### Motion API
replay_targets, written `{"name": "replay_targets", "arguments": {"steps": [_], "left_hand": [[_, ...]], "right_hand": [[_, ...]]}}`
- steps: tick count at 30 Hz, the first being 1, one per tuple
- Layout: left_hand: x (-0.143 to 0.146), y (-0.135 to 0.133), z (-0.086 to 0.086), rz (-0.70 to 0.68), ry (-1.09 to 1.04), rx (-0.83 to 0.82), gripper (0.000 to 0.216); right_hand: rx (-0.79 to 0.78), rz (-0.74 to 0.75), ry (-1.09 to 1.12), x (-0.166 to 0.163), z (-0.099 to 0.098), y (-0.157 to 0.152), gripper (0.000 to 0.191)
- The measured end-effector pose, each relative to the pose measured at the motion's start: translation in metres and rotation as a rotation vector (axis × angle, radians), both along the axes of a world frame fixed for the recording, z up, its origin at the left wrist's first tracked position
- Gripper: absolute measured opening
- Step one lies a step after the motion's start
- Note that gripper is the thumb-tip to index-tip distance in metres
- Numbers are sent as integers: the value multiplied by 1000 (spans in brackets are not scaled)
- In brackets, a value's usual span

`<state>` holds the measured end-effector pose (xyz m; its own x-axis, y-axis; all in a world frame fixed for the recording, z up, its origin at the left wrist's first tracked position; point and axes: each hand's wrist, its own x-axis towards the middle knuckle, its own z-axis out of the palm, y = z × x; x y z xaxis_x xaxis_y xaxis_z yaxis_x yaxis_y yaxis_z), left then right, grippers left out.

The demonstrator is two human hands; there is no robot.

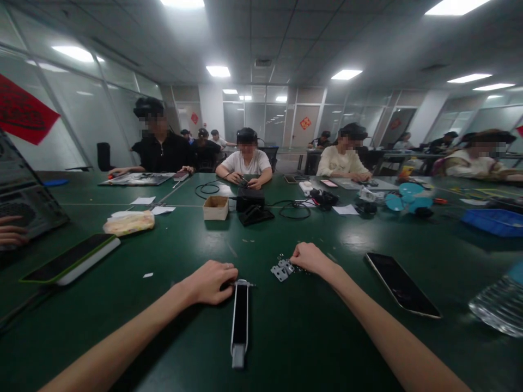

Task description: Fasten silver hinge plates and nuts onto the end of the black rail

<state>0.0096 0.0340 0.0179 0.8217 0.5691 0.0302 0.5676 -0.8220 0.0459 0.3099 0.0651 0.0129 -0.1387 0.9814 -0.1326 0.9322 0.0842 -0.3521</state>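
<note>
Touching hinge [281, 269], right hand [310, 257], left hand [212, 281] on bar [240, 318]

Our green table [286, 332] bears a bar [240, 321] and hinge [281, 270] near, phone [402, 283] right, box [216, 208] far.

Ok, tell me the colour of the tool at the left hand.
The tool is black with pale edges; head view.

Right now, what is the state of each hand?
Left hand: closed on the black tool at its top end.
Right hand: closed, touching the metal hinge.
</note>
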Motion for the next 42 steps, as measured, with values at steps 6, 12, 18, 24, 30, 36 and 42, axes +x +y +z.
{"name": "replay_targets", "arguments": {"steps": [6, 12, 18, 24, 30, 36, 42], "left_hand": [[1, 3, -8, -6, 14, 54, 6], [-2, 2, -20, -47, -87, 36, 10], [-5, 0, -19, -96, -172, -23, 15], [-3, 0, -18, -86, -188, -19, 18], [-3, 0, -18, -82, -189, -35, 21], [-2, 2, -19, -70, -184, -77, 21], [-1, 2, -18, -79, -185, -53, 19]], "right_hand": [[-35, -12, -37, 5, -3, -4, 18], [135, -18, -102, 14, -13, -8, 14], [672, 24, 22, -11, -11, -35, 19], [559, 389, 183, -63, -24, -65, 21], [494, 432, 235, -66, -26, -69, 24], [441, 490, 268, -66, -28, -66, 26], [418, 535, 314, -66, -29, -64, 23]]}}
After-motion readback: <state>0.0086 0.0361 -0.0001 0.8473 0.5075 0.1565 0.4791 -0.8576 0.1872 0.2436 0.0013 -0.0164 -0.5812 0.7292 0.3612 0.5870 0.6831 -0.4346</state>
